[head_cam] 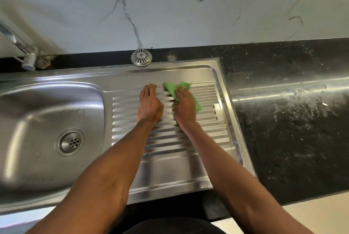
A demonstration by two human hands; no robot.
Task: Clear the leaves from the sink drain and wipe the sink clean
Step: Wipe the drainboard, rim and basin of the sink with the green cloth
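Against a veined marble wall [170, 6]: black speckled tabletop [292, 120], steel sink [47, 105] with leafless drain [70, 142], ribbed drainboard [207, 139]. Left hand [150, 104] flat, fingers straight, on ribs; right hand [184, 108] gripping green cloth [170, 87].

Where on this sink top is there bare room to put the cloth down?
Bare: the flat strip of drainboard in front of the ridges, and the basin floor around the drain. Crowded: the ridges' far end, under left hand, right hand and green cloth.

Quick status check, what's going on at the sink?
Right hand grips green cloth on drainboard. Left hand flat beside it. Sink drain leaf-free. Nothing blocking.
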